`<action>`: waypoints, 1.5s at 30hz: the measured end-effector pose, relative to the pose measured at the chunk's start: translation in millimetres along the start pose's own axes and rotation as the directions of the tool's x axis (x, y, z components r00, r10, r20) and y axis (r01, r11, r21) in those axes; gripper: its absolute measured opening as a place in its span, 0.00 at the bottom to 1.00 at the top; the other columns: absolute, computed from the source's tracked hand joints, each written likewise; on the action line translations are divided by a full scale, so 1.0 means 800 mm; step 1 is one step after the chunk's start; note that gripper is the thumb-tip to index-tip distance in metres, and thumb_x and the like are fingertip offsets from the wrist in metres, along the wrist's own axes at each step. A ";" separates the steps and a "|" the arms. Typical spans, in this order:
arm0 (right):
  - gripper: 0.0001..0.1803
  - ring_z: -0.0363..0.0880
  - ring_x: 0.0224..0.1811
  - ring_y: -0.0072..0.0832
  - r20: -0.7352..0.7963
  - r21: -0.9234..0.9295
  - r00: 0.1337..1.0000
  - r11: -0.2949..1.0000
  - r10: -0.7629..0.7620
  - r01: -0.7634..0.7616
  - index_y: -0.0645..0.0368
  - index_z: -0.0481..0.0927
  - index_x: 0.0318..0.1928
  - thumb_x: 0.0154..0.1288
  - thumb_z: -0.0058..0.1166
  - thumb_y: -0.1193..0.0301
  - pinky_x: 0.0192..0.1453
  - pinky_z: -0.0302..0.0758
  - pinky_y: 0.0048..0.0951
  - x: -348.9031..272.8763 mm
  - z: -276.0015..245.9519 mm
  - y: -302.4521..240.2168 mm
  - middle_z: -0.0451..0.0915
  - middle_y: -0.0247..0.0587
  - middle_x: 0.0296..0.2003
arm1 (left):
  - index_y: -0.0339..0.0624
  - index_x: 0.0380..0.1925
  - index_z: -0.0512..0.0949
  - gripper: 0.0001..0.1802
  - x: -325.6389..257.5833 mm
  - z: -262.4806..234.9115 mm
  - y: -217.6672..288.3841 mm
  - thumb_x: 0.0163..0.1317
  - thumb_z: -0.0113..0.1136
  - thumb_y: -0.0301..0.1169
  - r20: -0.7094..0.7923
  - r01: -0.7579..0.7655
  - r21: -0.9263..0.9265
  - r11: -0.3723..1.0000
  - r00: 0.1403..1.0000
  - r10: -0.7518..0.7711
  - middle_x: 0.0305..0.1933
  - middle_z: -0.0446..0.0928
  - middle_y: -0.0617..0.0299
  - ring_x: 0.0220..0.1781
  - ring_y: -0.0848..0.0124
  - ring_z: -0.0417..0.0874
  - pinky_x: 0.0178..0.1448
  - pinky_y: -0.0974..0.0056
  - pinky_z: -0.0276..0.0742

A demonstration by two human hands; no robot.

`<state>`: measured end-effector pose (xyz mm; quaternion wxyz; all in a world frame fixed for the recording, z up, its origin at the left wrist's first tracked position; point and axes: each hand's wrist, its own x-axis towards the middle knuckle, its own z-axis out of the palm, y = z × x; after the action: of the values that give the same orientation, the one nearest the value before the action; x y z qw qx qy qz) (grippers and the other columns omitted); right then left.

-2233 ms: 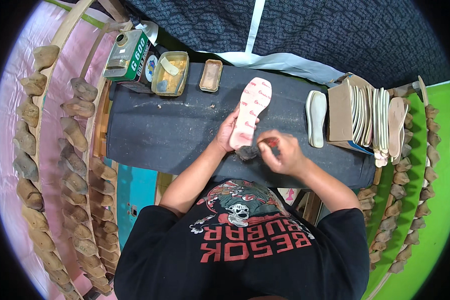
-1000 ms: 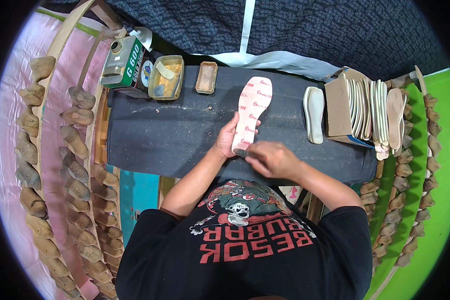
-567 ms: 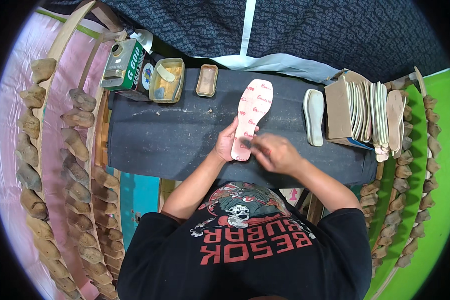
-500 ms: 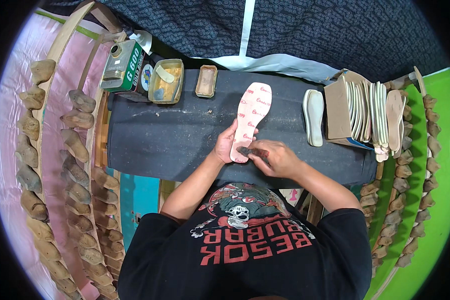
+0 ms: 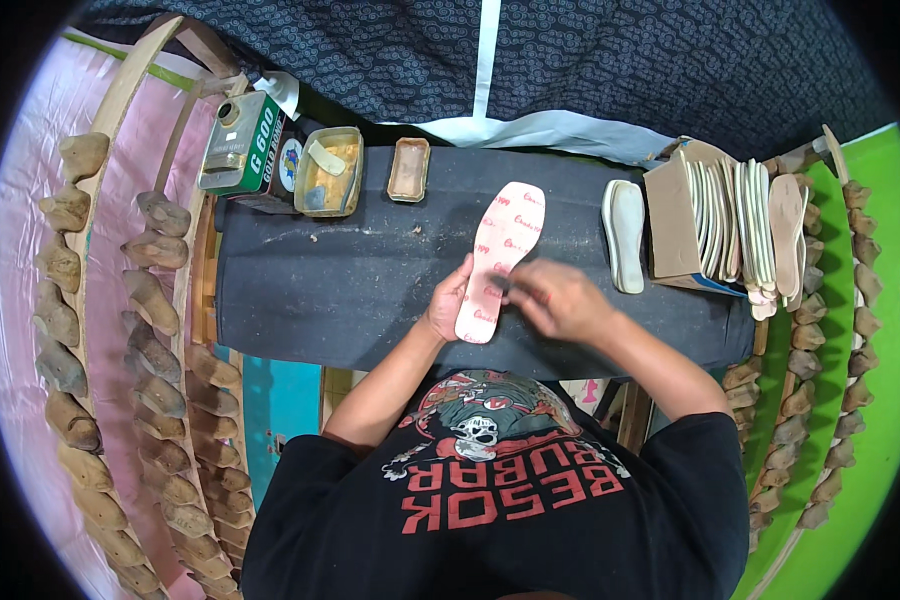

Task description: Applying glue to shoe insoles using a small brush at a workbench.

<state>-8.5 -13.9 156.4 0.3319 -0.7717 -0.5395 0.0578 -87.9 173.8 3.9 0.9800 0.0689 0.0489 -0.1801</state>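
A pale pink insole (image 5: pixel 500 258) with red print lies lengthwise on the dark work table (image 5: pixel 340 290). My left hand (image 5: pixel 449 300) holds its near left edge, thumb on top. My right hand (image 5: pixel 562 299) is blurred over the insole's near end. Its fingers are pinched on a small dark tool (image 5: pixel 504 291) that touches the insole.
A green can (image 5: pixel 238 143), an open tin of yellow glue (image 5: pixel 330 172) and a small brown tray (image 5: pixel 408 169) stand at the table's far left. A white sole (image 5: pixel 625 236) and a box of stacked insoles (image 5: pixel 730 218) sit right. Racks of wooden lasts (image 5: pixel 135 330) line both sides.
My right hand came from the table's near edge onto the insole and is sliding across its near end. My left hand has stayed on the insole's edge.
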 end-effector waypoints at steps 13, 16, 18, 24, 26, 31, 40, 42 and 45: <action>0.12 0.85 0.31 0.43 -0.015 0.087 0.943 0.940 0.333 -0.330 0.65 0.75 0.46 0.73 0.56 0.67 0.38 0.79 0.36 0.039 -0.087 0.062 0.83 0.50 0.30 | 0.42 0.63 0.72 0.38 -0.014 0.000 -0.012 0.75 0.37 0.63 -0.071 0.114 0.296 0.948 0.993 -0.097 0.47 0.84 0.51 0.45 0.62 0.88 0.51 0.58 0.86; 0.10 0.84 0.38 0.49 -0.210 -0.108 0.972 0.986 0.104 -0.128 0.63 0.77 0.46 0.69 0.58 0.70 0.44 0.80 0.45 0.024 -0.057 0.061 0.84 0.51 0.37 | 0.42 0.63 0.72 0.37 -0.017 -0.001 -0.009 0.75 0.36 0.62 -0.035 0.119 0.298 0.947 0.993 -0.114 0.48 0.84 0.51 0.46 0.62 0.88 0.52 0.58 0.85; 0.11 0.84 0.37 0.45 -0.129 -0.190 0.991 0.982 -0.039 0.013 0.63 0.78 0.45 0.64 0.62 0.74 0.43 0.81 0.40 0.015 -0.037 0.035 0.83 0.49 0.38 | 0.43 0.64 0.72 0.36 -0.020 -0.001 -0.007 0.76 0.36 0.61 0.000 0.113 0.290 0.950 0.993 -0.118 0.50 0.84 0.52 0.47 0.62 0.88 0.52 0.58 0.85; 0.12 0.86 0.39 0.43 0.094 0.097 0.995 0.995 -0.033 0.024 0.62 0.80 0.47 0.66 0.62 0.70 0.45 0.82 0.40 -0.008 -0.007 -0.012 0.85 0.49 0.37 | 0.40 0.64 0.72 0.33 -0.024 0.010 -0.012 0.78 0.37 0.56 -0.062 0.133 0.179 0.975 0.990 -0.123 0.55 0.82 0.51 0.50 0.59 0.87 0.54 0.55 0.85; 0.12 0.87 0.37 0.42 0.059 0.099 0.992 0.989 0.107 -0.113 0.62 0.77 0.47 0.68 0.60 0.69 0.42 0.82 0.39 0.002 -0.029 -0.001 0.85 0.48 0.35 | 0.40 0.64 0.72 0.33 -0.027 -0.008 -0.008 0.78 0.37 0.56 -0.020 0.149 0.187 0.971 0.989 -0.148 0.53 0.83 0.49 0.49 0.58 0.87 0.54 0.55 0.85; 0.11 0.86 0.36 0.44 -0.245 -0.019 0.953 0.981 0.180 -0.191 0.63 0.78 0.46 0.67 0.61 0.70 0.41 0.82 0.39 0.013 -0.038 0.033 0.84 0.50 0.35 | 0.39 0.64 0.72 0.34 -0.027 -0.014 -0.013 0.78 0.37 0.57 -0.016 0.135 0.200 0.971 0.991 -0.134 0.49 0.84 0.44 0.47 0.56 0.88 0.53 0.53 0.85; 0.12 0.86 0.34 0.46 -0.094 0.039 0.993 0.997 0.065 -0.061 0.64 0.77 0.48 0.69 0.58 0.70 0.40 0.82 0.41 0.001 -0.003 -0.004 0.84 0.52 0.33 | 0.39 0.65 0.71 0.33 -0.034 -0.006 -0.015 0.78 0.37 0.55 -0.042 0.118 0.179 0.977 0.993 -0.112 0.49 0.83 0.44 0.49 0.56 0.87 0.55 0.52 0.84; 0.11 0.86 0.32 0.47 -0.177 0.092 0.960 0.974 0.219 -0.205 0.65 0.76 0.47 0.73 0.54 0.69 0.38 0.81 0.40 0.011 -0.023 0.011 0.84 0.53 0.31 | 0.39 0.65 0.71 0.33 -0.035 -0.019 -0.013 0.78 0.37 0.55 -0.025 0.132 0.178 0.975 0.991 -0.130 0.49 0.84 0.44 0.49 0.56 0.87 0.55 0.52 0.84; 0.10 0.86 0.35 0.46 -0.300 0.098 0.901 0.949 0.315 -0.299 0.65 0.76 0.46 0.72 0.56 0.71 0.39 0.81 0.39 0.014 -0.040 0.036 0.84 0.53 0.34 | 0.39 0.65 0.71 0.33 -0.033 -0.022 -0.011 0.78 0.37 0.55 -0.002 0.136 0.180 0.974 0.990 -0.138 0.49 0.84 0.44 0.48 0.56 0.88 0.54 0.53 0.84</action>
<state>33.4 -24.7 167.7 0.4186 -0.8379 -0.3503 0.0001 -117.1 177.4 -10.8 0.9553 0.1523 0.0320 -0.2512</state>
